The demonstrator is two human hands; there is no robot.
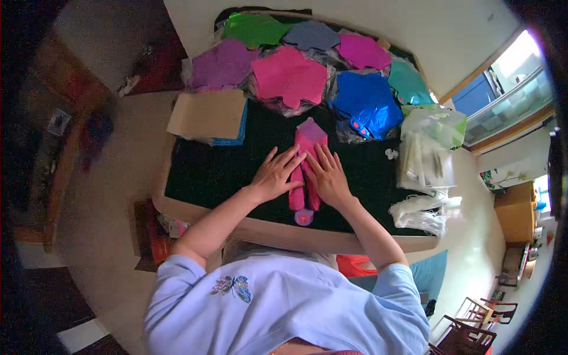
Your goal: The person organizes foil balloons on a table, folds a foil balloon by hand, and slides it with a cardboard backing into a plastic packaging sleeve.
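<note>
A long, narrow pink folded piece [297, 198], which looks like felt or cloth, lies on the dark green table top in front of me. Its far end has a purple patch [309, 128], and a round purple tab [304, 218] with a small orange mark shows at its near end. My left hand [275, 176] rests flat on the left side of the piece, fingers stretched out. From the right, my right hand [329, 179] presses on it the same way, fingers spread. The fingertips nearly meet over the middle, hiding part of the piece.
Stacks of coloured pieces line the table's back, including pink [290, 74], purple [225, 64], blue [367, 97] and green [254, 29]. Tan sheets [207, 112] lie at left. Clear plastic bags [423, 160] and a white string bundle [419, 211] sit at right.
</note>
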